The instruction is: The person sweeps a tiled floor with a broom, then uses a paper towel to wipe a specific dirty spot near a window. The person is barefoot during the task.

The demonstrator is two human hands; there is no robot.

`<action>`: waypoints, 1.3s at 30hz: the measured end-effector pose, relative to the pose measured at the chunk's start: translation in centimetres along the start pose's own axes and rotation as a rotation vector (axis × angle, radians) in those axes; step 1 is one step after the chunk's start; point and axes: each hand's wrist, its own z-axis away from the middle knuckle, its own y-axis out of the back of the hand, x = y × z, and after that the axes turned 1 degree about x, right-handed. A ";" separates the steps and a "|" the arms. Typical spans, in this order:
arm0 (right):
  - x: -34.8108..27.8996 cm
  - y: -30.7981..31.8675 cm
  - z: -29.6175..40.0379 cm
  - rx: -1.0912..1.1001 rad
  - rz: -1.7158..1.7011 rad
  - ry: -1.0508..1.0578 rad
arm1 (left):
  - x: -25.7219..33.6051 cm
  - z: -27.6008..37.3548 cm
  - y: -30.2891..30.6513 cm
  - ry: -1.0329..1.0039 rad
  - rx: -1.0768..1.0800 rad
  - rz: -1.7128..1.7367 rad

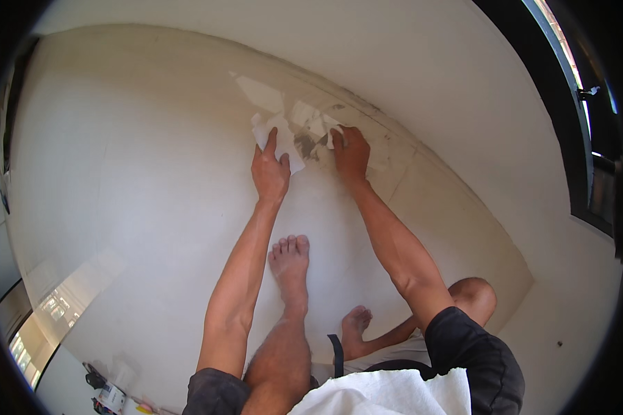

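My left hand (271, 168) lies on a torn white sheet (283, 136), perhaps paper or thin cloth, spread on the pale floor (161, 171). Its index finger points forward over the sheet and the thumb is apart. To its right, my right hand (352, 150) pinches a small white wad (334, 137) against the floor near the wall. Between the hands are dark grey smudges (306, 145) on the glossy floor. A larger white cloth (389, 391) hangs or lies across my lap.
The white wall (436, 88) meets the floor beyond my hands, with dirty marks along the joint. My bare feet rest on the floor. A dark window frame (555, 119) is at upper right. Several small items, one a white container (111, 398), stand at bottom left.
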 end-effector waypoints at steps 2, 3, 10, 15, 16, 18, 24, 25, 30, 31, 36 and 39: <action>-2.1 -0.5 1.4 -0.169 -0.136 0.053 | 0.2 0.0 0.0 0.025 -0.015 0.012; -2.9 -0.7 1.6 -0.253 -0.207 0.080 | 0.3 -0.1 0.1 0.038 -0.021 0.016; -2.6 -0.5 0.8 -0.107 -0.136 -0.012 | 0.6 0.1 -0.3 0.030 -0.005 0.004; -3.3 -1.2 1.5 -0.238 -0.255 0.131 | 0.8 0.1 0.0 0.056 -0.033 0.013; -3.2 -1.3 1.2 -0.185 -0.227 0.079 | 0.6 0.1 -0.1 0.039 -0.014 0.007; -2.6 -1.1 0.3 -0.074 -0.164 -0.029 | 0.5 0.2 -0.4 0.001 0.019 -0.003; -2.8 -1.1 1.2 -0.360 -0.249 0.082 | 0.9 0.3 -0.2 0.081 -0.039 0.021; -2.6 -0.9 1.2 -0.271 -0.221 0.038 | 0.8 0.3 -0.2 0.077 -0.027 0.013; -0.4 1.6 2.7 0.047 0.098 -0.297 | 0.3 0.9 0.1 0.099 0.001 0.008; -0.4 1.4 3.2 0.037 0.077 -0.274 | 0.3 0.9 0.0 0.079 0.014 0.003; -3.2 -0.9 4.1 -0.203 -0.137 -0.077 | 1.0 0.8 -0.5 0.088 -0.008 -0.019; -4.4 0.0 3.3 -0.111 -0.294 -0.123 | 0.5 1.1 -0.7 0.087 0.006 -0.005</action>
